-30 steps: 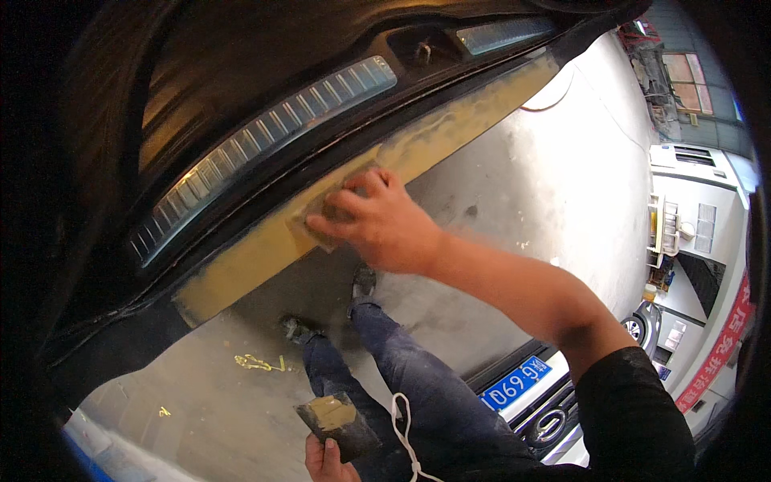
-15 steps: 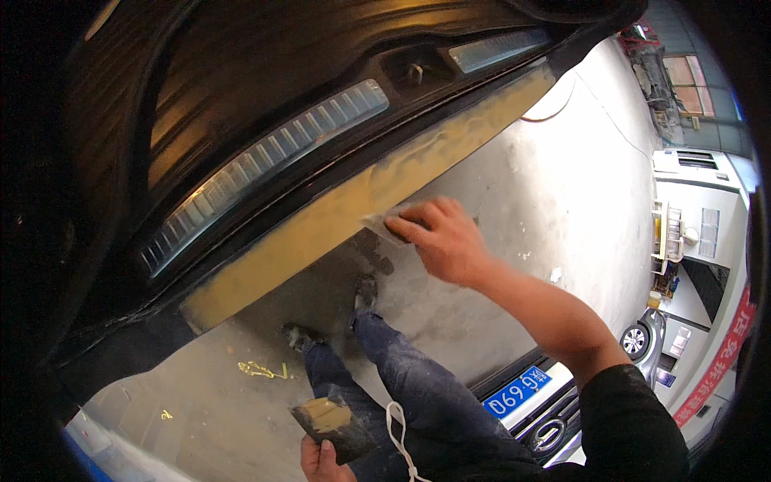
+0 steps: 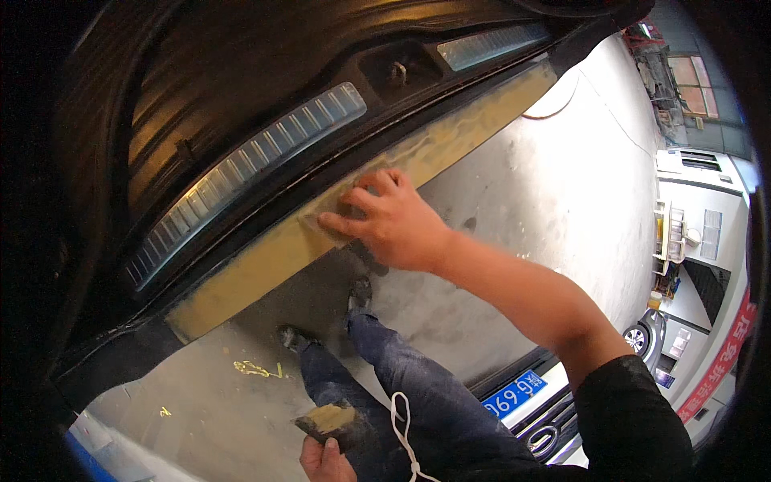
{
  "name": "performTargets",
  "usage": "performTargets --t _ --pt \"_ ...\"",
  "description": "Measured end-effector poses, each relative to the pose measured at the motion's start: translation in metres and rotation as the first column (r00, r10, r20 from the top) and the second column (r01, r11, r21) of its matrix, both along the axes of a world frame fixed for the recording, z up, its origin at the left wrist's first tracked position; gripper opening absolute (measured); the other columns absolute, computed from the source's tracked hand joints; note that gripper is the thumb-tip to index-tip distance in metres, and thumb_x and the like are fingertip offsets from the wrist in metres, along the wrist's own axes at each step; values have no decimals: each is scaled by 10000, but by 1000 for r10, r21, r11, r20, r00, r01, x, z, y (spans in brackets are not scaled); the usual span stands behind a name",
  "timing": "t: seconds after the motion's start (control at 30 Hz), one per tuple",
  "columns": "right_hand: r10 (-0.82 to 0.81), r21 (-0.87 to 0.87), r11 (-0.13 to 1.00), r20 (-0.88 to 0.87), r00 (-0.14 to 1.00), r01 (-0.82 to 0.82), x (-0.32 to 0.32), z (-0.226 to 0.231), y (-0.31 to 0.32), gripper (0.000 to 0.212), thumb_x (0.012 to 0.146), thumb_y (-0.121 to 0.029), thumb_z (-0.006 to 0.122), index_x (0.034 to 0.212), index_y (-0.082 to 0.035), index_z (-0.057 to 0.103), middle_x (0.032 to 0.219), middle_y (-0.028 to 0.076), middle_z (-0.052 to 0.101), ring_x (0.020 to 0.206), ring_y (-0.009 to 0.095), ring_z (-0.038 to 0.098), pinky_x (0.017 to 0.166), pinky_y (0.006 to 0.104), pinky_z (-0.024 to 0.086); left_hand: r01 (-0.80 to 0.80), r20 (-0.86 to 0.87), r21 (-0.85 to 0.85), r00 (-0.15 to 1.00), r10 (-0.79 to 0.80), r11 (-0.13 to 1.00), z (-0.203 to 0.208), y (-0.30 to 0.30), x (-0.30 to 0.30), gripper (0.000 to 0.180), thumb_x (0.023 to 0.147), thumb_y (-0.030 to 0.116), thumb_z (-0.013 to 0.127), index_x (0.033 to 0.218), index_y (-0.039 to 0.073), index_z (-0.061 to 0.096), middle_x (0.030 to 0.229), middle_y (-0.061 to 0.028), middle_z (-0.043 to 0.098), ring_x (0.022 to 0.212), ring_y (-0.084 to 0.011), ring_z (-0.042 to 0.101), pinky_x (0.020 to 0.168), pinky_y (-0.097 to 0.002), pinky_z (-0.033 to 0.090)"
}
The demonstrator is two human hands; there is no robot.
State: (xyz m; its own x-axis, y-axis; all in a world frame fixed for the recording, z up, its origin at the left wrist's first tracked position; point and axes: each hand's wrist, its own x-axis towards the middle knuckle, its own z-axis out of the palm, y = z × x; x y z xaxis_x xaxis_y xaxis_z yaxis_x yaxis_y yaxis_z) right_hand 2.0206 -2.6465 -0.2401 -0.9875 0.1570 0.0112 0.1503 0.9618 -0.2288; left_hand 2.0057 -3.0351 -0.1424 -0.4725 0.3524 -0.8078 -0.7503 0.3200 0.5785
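My right hand (image 3: 397, 221) is closed and pressed against the long bumper edge (image 3: 249, 281) of an open car trunk. Yellowish filler is smeared along that dark edge, in streaks toward its far right end. In the fingers is a thin putty spreader (image 3: 315, 227), largely covered by the hand, its blade against the filler. Low in the picture my left hand (image 3: 325, 462) grips a dark flat putty board (image 3: 353, 434) by its near edge, thumb on top. A lump of yellow putty (image 3: 331, 418) lies on this board, in front of my legs.
Ridged metal sill plates (image 3: 265, 149) and a latch (image 3: 399, 74) lie just beyond the bumper edge. Behind my legs (image 3: 401, 369) stands a white car with a blue number plate (image 3: 516, 394). Yellow scraps (image 3: 257, 368) and a thin hose (image 3: 554, 112) lie on the concrete floor.
My right hand has moved left and up onto the bumper edge, from just off its lower rim. The left hand's board has tilted and now looks narrower.
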Motion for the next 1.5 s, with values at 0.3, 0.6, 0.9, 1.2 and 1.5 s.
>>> performTargets --t 0.3,0.6,0.9,1.2,1.5 --pt "61 -62 997 146 987 -52 59 -13 -37 592 753 -191 665 1336 -235 571 1106 42 530 1108 287 480 996 471 377 -241 -131 52 961 246 969 -13 22 14 404 873 79 674 1234 -54 551 1161 -163 635 1097 -304 599 1028 -474 438" --pt "-124 -52 991 -24 992 123 75 31 42 720 684 48 667 1339 -242 592 1220 81 578 1140 308 513 978 445 422 -163 -107 94 979 173 982 -3 62 11 432 889 95 655 1274 -50 525 1236 -154 599 1162 -287 559 1047 -458 411" --pt "-18 13 1000 -28 999 18 48 14 76 698 695 -91 689 1357 -273 560 1261 62 530 1160 305 479 1009 488 387 -233 -96 174 963 252 957 -34 63 3 475 873 24 621 1325 -50 493 1288 -157 584 1196 -290 548 1098 -457 378" --pt "12 -5 1000 -3 1000 -12 38 2 66 633 702 -185 702 1317 -280 588 1131 31 525 1115 291 476 1001 510 368 -208 -118 163 966 229 964 -26 79 5 442 883 3 586 1310 -65 494 1267 -161 593 1187 -290 553 1086 -457 384" --pt "11 -71 997 100 995 -4 92 -5 23 609 733 -186 682 1330 -232 573 1121 38 540 1126 276 479 998 499 375 -158 -60 153 984 169 975 -13 115 14 444 887 -4 564 1318 -71 483 1253 -155 593 1184 -278 546 1075 -441 388"
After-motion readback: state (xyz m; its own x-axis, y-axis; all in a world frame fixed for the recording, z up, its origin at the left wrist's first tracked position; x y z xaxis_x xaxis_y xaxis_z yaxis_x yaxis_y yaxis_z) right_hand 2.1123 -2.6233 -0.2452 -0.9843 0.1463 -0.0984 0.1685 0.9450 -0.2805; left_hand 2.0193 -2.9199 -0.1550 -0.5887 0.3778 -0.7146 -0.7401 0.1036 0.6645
